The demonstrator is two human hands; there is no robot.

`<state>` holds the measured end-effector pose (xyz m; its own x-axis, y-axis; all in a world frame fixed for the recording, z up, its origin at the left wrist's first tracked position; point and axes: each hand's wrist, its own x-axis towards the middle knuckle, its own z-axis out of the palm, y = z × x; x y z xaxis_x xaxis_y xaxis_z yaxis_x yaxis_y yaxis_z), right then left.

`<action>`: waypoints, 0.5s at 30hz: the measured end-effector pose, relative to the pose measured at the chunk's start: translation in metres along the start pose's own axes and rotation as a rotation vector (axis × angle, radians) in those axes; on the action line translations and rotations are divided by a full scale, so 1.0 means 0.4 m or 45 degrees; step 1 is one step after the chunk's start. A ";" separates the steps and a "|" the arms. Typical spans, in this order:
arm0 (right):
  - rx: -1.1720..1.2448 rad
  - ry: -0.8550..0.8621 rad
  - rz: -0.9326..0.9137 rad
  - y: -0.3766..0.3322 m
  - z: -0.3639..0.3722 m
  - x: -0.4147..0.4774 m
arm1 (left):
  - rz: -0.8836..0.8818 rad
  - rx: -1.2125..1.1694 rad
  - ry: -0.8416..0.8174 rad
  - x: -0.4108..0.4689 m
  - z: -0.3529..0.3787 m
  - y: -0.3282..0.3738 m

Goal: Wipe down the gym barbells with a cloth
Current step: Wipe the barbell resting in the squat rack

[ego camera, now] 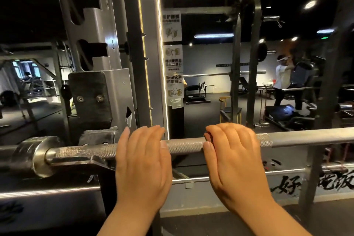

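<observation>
The barbell (185,144) is lying level across the view, low in the frame, its left end sitting in a hook of the grey rack (99,44), with the steel collar (36,155) sticking out beyond that hook. Both grips are resting on the knurled part of the shaft, side by side, with a short bare stretch of bar showing between them.

The left grip (141,157) is lying palm-down over the bar, just right of the hook. Its fingers are reaching flat across the top with the tips showing past the far side, and the thumb is lying along the bar, so it is not closing round anything.

The right grip (235,155) is wrapping the bar. Its fingers are curling over the top and its thumb is pressing against the near side. The knurling is ending just right of this grip, and the smooth shaft is running on to the frame's right edge.

Paper signs (173,57) are hanging on the upright panel behind the bar.
</observation>
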<state>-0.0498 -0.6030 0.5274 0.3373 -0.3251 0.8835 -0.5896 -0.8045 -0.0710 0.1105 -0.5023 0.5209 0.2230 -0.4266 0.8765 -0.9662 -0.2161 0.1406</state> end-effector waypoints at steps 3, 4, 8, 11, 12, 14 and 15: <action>-0.046 0.046 0.031 -0.011 0.009 -0.005 | 0.013 0.014 0.003 -0.006 0.002 -0.002; -0.055 0.027 0.033 -0.010 0.005 0.007 | 0.020 0.012 0.004 -0.008 0.003 -0.002; -0.082 -0.102 0.028 -0.001 -0.017 0.070 | 0.017 -0.008 0.011 -0.011 0.007 -0.005; -0.041 -0.063 0.018 -0.004 -0.013 0.055 | 0.024 -0.032 0.016 -0.014 0.007 -0.009; -0.022 -0.030 0.015 -0.006 -0.005 0.037 | 0.034 -0.031 0.024 -0.015 0.006 -0.010; 0.009 0.021 0.019 -0.011 0.010 -0.003 | 0.048 -0.033 0.038 -0.016 0.003 -0.011; 0.017 0.035 0.020 -0.012 0.016 -0.016 | 0.048 -0.034 0.041 -0.016 0.002 -0.009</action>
<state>-0.0444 -0.6002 0.5190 0.3076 -0.3238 0.8947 -0.5848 -0.8061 -0.0907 0.1127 -0.4995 0.5144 0.1825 -0.4054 0.8957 -0.9770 -0.1768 0.1190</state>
